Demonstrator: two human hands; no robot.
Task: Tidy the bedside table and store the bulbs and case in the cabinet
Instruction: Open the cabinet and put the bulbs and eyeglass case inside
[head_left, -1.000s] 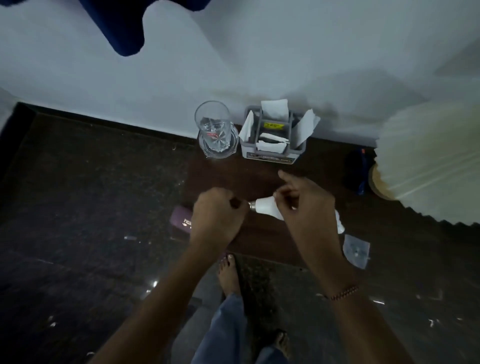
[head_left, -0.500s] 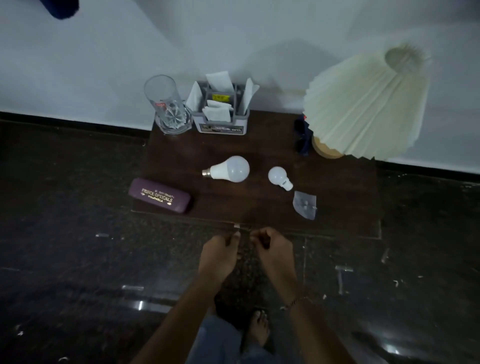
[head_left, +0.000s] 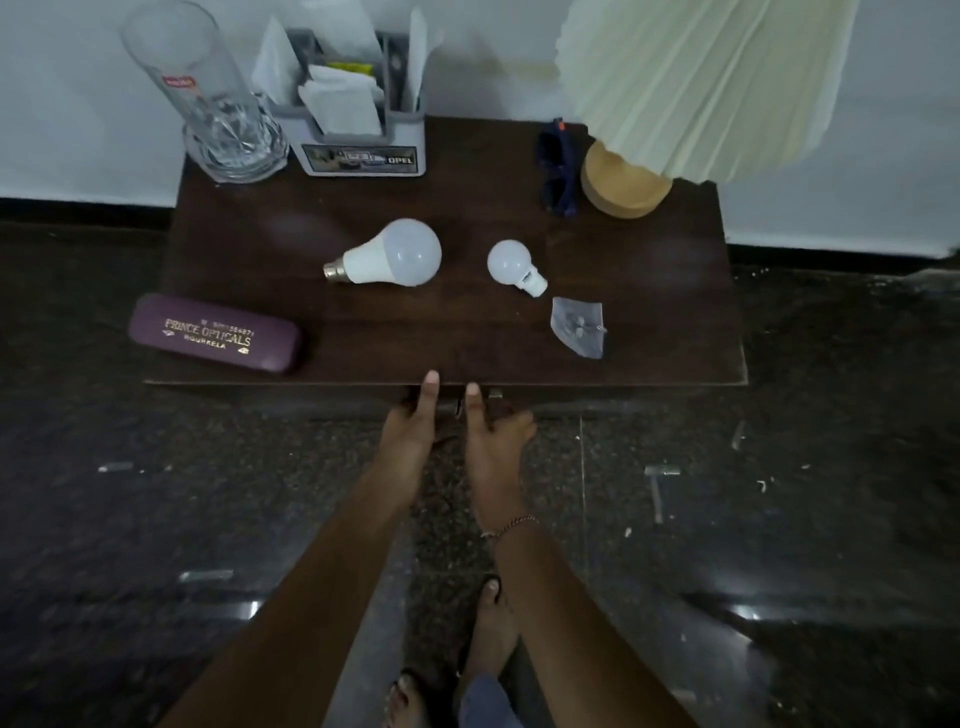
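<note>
Reaching under the table edge (head_left: 675, 382) at 6 o'clock, the left hand (head_left: 410, 423) and right hand (head_left: 493, 431) hook something hidden, grip unclear, while big bulb (head_left: 395, 254), small bulb (head_left: 514, 266) and case (head_left: 215, 333) lie unstored.

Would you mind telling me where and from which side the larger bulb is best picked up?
Grip the larger bulb around its tapered white body, coming down from above. It lies on its side with the metal cap pointing left and clear tabletop around it, so fingers should close across its width.
</note>
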